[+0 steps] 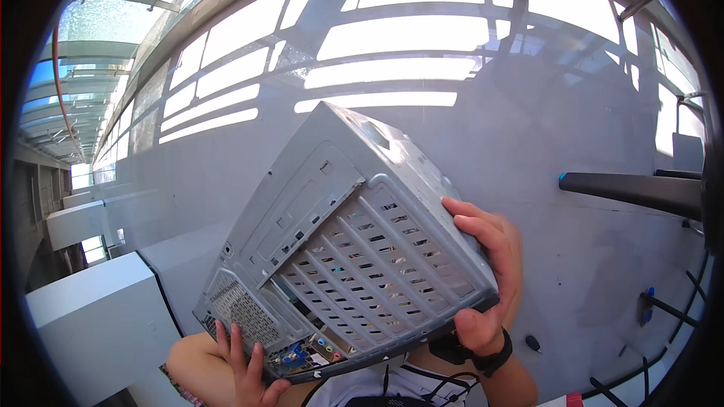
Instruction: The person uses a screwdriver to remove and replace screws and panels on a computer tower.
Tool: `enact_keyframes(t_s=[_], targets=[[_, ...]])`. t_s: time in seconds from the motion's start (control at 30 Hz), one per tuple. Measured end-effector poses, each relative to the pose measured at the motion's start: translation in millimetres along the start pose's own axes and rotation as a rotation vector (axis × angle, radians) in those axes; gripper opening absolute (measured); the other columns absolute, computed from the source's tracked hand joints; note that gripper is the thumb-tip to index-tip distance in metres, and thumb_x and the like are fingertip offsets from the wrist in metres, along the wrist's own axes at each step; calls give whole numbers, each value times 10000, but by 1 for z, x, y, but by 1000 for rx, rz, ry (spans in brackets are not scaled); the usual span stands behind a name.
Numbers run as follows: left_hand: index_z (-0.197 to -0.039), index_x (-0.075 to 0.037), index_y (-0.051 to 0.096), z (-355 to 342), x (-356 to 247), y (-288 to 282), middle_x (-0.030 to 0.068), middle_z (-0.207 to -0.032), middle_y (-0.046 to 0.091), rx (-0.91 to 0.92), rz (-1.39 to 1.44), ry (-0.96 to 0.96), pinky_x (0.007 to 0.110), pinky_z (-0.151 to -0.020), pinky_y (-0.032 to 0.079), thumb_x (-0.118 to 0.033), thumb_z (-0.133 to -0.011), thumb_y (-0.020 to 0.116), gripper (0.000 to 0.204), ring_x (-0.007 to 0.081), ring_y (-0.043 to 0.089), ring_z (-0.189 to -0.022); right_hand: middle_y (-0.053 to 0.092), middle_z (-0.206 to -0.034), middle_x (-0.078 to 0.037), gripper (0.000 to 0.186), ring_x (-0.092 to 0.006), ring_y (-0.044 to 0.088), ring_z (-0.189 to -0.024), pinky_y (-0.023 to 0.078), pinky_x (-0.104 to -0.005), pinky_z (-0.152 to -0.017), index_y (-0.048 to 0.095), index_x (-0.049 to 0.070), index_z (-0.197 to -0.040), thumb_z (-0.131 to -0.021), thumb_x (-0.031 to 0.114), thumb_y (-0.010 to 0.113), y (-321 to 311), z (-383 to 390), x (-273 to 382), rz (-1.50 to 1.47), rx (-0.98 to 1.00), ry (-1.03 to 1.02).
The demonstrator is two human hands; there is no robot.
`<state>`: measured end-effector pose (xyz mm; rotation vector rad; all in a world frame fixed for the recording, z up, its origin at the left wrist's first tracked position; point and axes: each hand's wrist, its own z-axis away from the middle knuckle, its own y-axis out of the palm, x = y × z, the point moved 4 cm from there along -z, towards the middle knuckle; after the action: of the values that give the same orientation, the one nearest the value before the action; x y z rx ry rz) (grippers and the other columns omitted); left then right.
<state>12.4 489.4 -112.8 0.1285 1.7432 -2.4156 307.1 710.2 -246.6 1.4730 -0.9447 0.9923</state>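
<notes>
A grey metal computer case point(381, 264) is held tilted over my lap, its slotted panel, perforated grille and coloured rear ports facing up. My right hand point(490, 271) grips its right edge, fingers wrapped over the side and thumb at the lower corner. My left hand point(249, 369) holds its lower left corner, fingertips on the edge beside the grille and ports. A black band point(494, 354) is on my right wrist. Part of the case's interior shows through the slots, too small to make out.
A white box-shaped block point(90, 316) stands at lower left, another point(75, 222) farther back. Dark table or chair legs point(630, 188) are at right. A small blue tool point(647, 310) and a small black object point(533, 344) lie on the grey floor point(550, 256); sunlight patches cross it.
</notes>
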Motion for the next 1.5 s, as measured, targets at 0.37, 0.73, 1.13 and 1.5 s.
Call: enact_keyframes(t_s=[0.37,0.73,1.13,1.5], targets=[[-1585,-288,381,-8,1,2,211,-1687,208,-65,4,35,744,-1159,161,-735,-929,509,805,611,161,-1487,711,-825,-160,270,-245,713,-669,576,-359,-581,723,-9,-887,-919,255,674,42,-17,21,-433,-879,260],[-1450,-331,540,-7,-2,-3,197,-1641,305,-133,141,64,737,-1158,181,-653,-826,735,729,604,201,-1475,383,-1555,-169,881,-314,399,-1435,404,-532,-1161,372,81,-1514,-881,667,554,-25,33,25,362,-541,119],[-884,-105,625,4,-35,-1,81,-1267,649,-320,150,59,624,-1045,447,-166,-691,809,273,422,525,-1276,374,-1544,-15,623,-202,322,-1457,302,-516,-1247,440,211,-1429,-988,651,461,-108,32,30,111,-149,-32],[-800,-104,553,-2,-43,2,107,-1239,650,-319,159,-25,596,-1096,419,-84,-610,747,272,398,525,-1276,563,-1444,-63,479,-204,473,-1387,401,-538,-1176,565,208,-1320,-933,462,688,-110,4,40,-470,402,193]])
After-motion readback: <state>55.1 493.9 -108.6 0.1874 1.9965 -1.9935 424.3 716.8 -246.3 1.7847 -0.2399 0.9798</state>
